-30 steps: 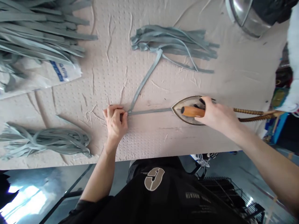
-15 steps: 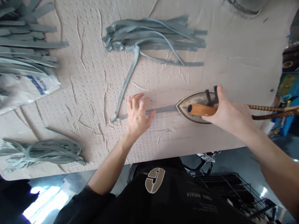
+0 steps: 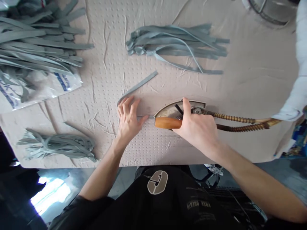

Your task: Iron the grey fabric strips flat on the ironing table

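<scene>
Right hand: clamped on the wooden handle of the iron, thumb over the top. The iron sits just ahead of that hand, nose toward your left hand, with its braided cord running off to the right.

Left hand: open, fingers spread, palm down on the dimpled cover, closed on nothing. A loose grey strip lies at a slant just beyond the fingertips, its near end almost touching them. A thin grey sliver shows just past your left thumb, at the iron's nose; it appears to run under the iron, though the view does not confirm this.

Recommended: pin that sliver's free end lightly with your left fingertips and keep it straight, in line with the iron. Hold the iron flat under even pressure. Keep your thumb clear of the nose. Creases in the cover beside your left hand may mark the strip, so smooth them first. Keep the cord clear of the bundle beyond your hands.
</scene>
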Demonstrator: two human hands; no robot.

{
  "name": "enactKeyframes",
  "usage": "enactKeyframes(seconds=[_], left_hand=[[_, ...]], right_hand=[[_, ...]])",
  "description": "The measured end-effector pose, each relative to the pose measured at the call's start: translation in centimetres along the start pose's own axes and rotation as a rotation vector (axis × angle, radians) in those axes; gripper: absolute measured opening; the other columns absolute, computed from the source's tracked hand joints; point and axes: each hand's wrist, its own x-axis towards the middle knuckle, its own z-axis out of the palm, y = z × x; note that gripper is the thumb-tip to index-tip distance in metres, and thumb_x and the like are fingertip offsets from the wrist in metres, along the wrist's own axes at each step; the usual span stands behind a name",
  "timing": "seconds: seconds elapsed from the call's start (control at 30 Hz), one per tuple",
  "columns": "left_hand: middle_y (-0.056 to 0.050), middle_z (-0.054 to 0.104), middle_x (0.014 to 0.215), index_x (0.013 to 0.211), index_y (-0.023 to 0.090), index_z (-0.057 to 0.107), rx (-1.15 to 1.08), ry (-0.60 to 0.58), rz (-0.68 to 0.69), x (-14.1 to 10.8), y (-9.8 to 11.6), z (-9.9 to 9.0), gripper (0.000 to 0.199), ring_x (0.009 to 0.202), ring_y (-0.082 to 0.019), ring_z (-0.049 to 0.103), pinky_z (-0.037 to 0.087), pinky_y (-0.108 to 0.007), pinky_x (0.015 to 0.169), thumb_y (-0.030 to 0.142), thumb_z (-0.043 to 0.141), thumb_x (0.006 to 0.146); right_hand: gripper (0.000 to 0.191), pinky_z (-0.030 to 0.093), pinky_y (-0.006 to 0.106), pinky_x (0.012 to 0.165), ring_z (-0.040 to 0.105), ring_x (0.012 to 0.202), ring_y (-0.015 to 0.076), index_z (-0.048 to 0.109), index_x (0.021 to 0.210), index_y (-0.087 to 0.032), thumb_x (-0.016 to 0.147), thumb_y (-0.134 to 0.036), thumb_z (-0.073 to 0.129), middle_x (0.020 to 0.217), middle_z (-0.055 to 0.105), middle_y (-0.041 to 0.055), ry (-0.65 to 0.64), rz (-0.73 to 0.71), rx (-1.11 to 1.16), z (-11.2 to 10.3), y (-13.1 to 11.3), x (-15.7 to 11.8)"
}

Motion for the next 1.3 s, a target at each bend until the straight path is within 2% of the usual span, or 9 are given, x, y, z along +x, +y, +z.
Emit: enactKeyframes(seconds=[0.13, 0.3, 0.43, 0.6, 0.8, 0.93, 1.13, 1.23, 1.3], left_hand=[[-0.019, 0.043, 0.153, 0.146, 0.023, 0.045, -0.014, 0.012, -0.033, -0.8, -2.5, -1.1, 0.063, 0.146, -0.038, 0.037, 0.031, -0.062, 0.12, 0.039, 0.068, 0.09], [-0.017, 0.047, 0.15, 0.14, 0.024, 0.05, -0.07, 0.052, -0.08, -1.0, -3.0, -0.9, 0.052, 0.144, -0.037, 0.04, 0.029, -0.062, 0.121, 0.035, 0.065, 0.091], [-0.016, 0.047, 0.15, 0.139, 0.023, 0.05, -0.109, 0.071, -0.039, -1.3, -3.5, -0.7, 0.049, 0.144, -0.034, 0.04, 0.027, -0.061, 0.123, 0.029, 0.061, 0.092], [-0.016, 0.051, 0.145, 0.138, 0.022, 0.049, -0.148, 0.108, 0.03, -1.8, -4.7, -0.7, 0.046, 0.14, -0.033, 0.044, 0.032, -0.06, 0.12, 0.023, 0.057, 0.092], [-0.014, 0.055, 0.139, 0.132, 0.021, 0.051, -0.202, 0.181, 0.106, -2.0, -5.4, 0.0, 0.04, 0.133, -0.031, 0.048, 0.033, -0.06, 0.119, 0.021, 0.055, 0.092], [-0.014, 0.057, 0.135, 0.13, 0.022, 0.05, -0.301, 0.267, 0.141, -2.1, -5.7, -0.1, 0.037, 0.127, -0.028, 0.052, 0.041, -0.053, 0.113, 0.016, 0.047, 0.094], [-0.013, 0.057, 0.129, 0.125, 0.024, 0.05, -0.371, 0.378, -0.013, -2.7, -5.4, -0.5, 0.032, 0.124, -0.025, 0.053, 0.045, -0.048, 0.108, 0.016, 0.044, 0.094], [-0.013, 0.056, 0.129, 0.121, 0.023, 0.052, -0.317, 0.382, -0.136, -3.3, -5.0, -0.7, 0.031, 0.126, -0.026, 0.051, 0.042, -0.051, 0.11, 0.016, 0.042, 0.094], [-0.013, 0.058, 0.125, 0.119, 0.023, 0.054, -0.269, 0.34, -0.188, -3.8, -4.7, -0.8, 0.028, 0.125, -0.026, 0.052, 0.041, -0.052, 0.109, 0.018, 0.041, 0.095]], right_hand=[[0.105, 0.04, 0.031, 0.058, 0.065, 0.058, 0.0273, 0.017, 0.161, -0.001, 0.087, -0.063, 0.059, 0.067, 0.071, 0.012, 0.006, 0.03, -0.034, 0.0, -1.0, 0.1], [0.118, 0.044, 0.036, 0.06, 0.066, 0.06, 0.0302, 0.01, 0.162, 0.003, 0.085, -0.071, 0.058, 0.07, 0.071, 0.015, -0.007, 0.089, -0.102, -0.2, -1.5, 0.1], [0.115, 0.046, 0.037, 0.061, 0.067, 0.064, 0.0313, 0.012, 0.161, 0.005, 0.086, -0.07, 0.056, 0.073, 0.072, 0.0169, 0.013, 0.057, -0.11, -0.7, -3.7, 0.7], [0.118, 0.048, 0.036, 0.063, 0.068, 0.067, 0.0305, 0.003, 0.162, 0.004, 0.087, -0.071, 0.054, 0.077, 0.073, 0.0175, 0.083, 0.059, -0.079, -0.9, -6.5, 1.2], [0.113, 0.051, 0.041, 0.069, 0.071, 0.077, 0.0346, 0.013, 0.161, 0.006, 0.085, -0.064, 0.061, 0.084, 0.074, 0.0216, 0.035, 0.107, -0.126, -1.7, -7.3, 1.3], [0.105, 0.051, 0.04, 0.069, 0.072, 0.078, 0.0345, 0.022, 0.159, 0.005, 0.087, -0.063, 0.059, 0.086, 0.074, 0.0227, 0.067, 0.042, -0.106, -2.3, -9.5, 2.2], [0.094, 0.052, 0.038, 0.073, 0.072, 0.084, 0.0326, 0.026, 0.156, 0.006, 0.089, -0.049, 0.06, 0.094, 0.075, 0.0246, 0.144, -0.029, -0.034, -2.8, -11.7, 3.5], [0.094, 0.053, 0.038, 0.074, 0.072, 0.086, 0.0316, 0.024, 0.157, 0.007, 0.09, -0.05, 0.058, 0.098, 0.074, 0.0259, 0.14, -0.055, -0.011, -2.7, -11.4, 3.6], [0.095, 0.053, 0.038, 0.074, 0.071, 0.086, 0.0316, 0.02, 0.158, 0.009, 0.092, -0.05, 0.055, 0.098, 0.074, 0.0263, 0.14, -0.072, -0.004, -2.6, -11.1, 3.6]])
